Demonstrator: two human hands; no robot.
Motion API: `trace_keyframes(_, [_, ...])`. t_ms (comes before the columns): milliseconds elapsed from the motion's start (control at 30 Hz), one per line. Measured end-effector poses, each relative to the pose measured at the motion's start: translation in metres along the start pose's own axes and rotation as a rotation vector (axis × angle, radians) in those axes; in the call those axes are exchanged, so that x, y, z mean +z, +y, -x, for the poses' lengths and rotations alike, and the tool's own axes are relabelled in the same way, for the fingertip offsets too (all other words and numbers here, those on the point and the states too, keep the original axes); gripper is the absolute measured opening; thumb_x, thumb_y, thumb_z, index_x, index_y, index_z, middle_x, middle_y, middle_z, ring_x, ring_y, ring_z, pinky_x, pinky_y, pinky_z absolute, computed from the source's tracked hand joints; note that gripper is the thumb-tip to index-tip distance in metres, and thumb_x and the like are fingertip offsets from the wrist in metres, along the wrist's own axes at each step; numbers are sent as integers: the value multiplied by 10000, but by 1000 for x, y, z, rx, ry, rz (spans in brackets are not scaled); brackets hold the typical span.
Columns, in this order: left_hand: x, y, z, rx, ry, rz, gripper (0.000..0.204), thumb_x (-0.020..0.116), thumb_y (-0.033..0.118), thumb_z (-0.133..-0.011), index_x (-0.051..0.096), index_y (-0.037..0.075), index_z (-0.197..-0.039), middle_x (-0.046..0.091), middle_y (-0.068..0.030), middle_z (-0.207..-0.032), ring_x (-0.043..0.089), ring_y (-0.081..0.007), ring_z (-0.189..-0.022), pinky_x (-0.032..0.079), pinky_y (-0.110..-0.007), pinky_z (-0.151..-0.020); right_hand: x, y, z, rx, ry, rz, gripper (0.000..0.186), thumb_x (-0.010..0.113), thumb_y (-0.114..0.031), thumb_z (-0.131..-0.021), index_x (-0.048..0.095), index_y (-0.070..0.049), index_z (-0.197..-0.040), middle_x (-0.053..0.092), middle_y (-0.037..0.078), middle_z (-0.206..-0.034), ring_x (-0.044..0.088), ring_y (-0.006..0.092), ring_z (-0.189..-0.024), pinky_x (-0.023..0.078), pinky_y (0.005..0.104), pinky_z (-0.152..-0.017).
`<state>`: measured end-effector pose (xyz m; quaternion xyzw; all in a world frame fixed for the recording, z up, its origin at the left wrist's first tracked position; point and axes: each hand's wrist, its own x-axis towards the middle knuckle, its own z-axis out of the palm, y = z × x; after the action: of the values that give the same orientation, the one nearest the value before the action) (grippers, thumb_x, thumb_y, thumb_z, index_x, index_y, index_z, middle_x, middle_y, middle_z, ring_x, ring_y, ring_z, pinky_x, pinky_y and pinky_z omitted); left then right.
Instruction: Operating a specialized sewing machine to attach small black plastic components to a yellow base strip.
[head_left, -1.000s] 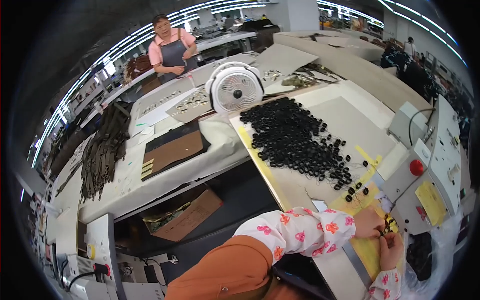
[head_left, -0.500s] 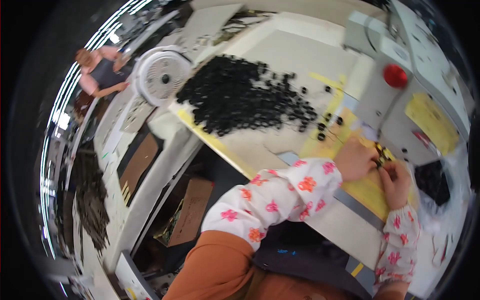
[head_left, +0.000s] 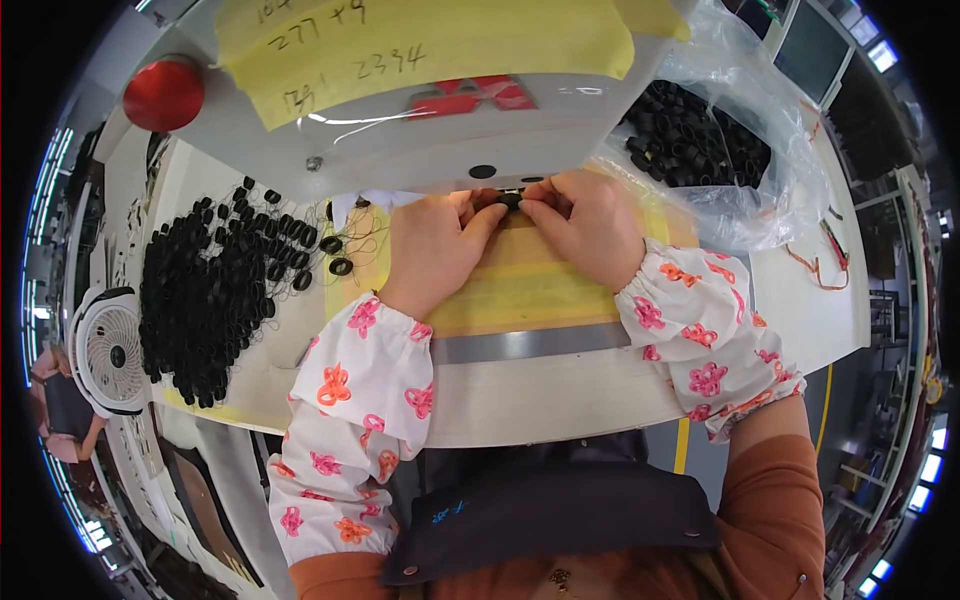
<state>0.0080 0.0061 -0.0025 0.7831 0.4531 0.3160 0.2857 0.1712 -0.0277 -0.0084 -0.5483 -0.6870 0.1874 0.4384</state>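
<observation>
My left hand (head_left: 437, 240) and my right hand (head_left: 590, 225) meet at the front of a pale sewing machine (head_left: 400, 150). Thumbs and fingers of both are pinched on a small black fabric loop (head_left: 510, 201), one hand at each side of it. A small metal part of the machine shows just above the loop; the machine head hides the rest. Under my hands the work surface is covered in yellow tape (head_left: 510, 290). Left of my left hand lies a large heap of black loops (head_left: 205, 310), with loose threads among them.
A clear plastic bag (head_left: 790, 200) holding black rings (head_left: 690, 140) lies at the right. The machine bears a red knob (head_left: 164, 95) and a yellow paper sheet (head_left: 430, 50). At the far left stand a white fan (head_left: 112, 350) and another person (head_left: 65, 400).
My view has swung to the right and now faces the machine squarely, so the heap and fan appear further left. Both hands are still together at the machine's front.
</observation>
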Motion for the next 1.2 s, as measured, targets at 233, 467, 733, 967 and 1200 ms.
trace_keyframes(233, [-2,1,-4,-121,-10,-13,370,649,295,-733,536,-9,-555,425,-43,-416,357,-83,-398,299,-266,-403,-4,-6,-7,86,-18,-51,86,609,-52,-687,546,7,-689,567,125,-602,549,275,-536,429,337,-499])
trace_keyframes(467, [0,-4,-7,-115,37,51,377,627,342,-747,578,-1,-599,450,-35,-433,377,-78,-419,320,-255,-422,-2,-5,-10,-13,3,47,93,601,-52,-693,528,5,-688,556,137,-598,547,294,-544,426,347,-493])
trace_keyframes(733, [-9,2,-9,-180,-86,-65,208,572,287,-764,632,90,-791,556,-45,-559,518,-187,-487,387,-302,-473,1,-3,-9,-15,3,81,104,599,-63,-698,511,-7,-688,554,135,-613,544,309,-567,426,371,-503])
trace_keyframes(967, [-8,-4,-12,-205,-131,-121,251,583,321,-754,605,72,-732,540,-44,-547,516,-195,-490,389,-313,-475,1,1,-10,-79,24,64,97,585,-49,-702,499,-5,-691,554,149,-645,539,326,-573,425,377,-500])
trace_keyframes(1200, [0,-15,-12,-52,-33,-48,297,606,330,-764,597,37,-716,466,-16,-482,393,-90,-437,320,-269,-439,-4,-4,-13,-60,-34,133,108,593,-47,-690,494,-5,-683,551,153,-623,544,326,-582,428,377,-501])
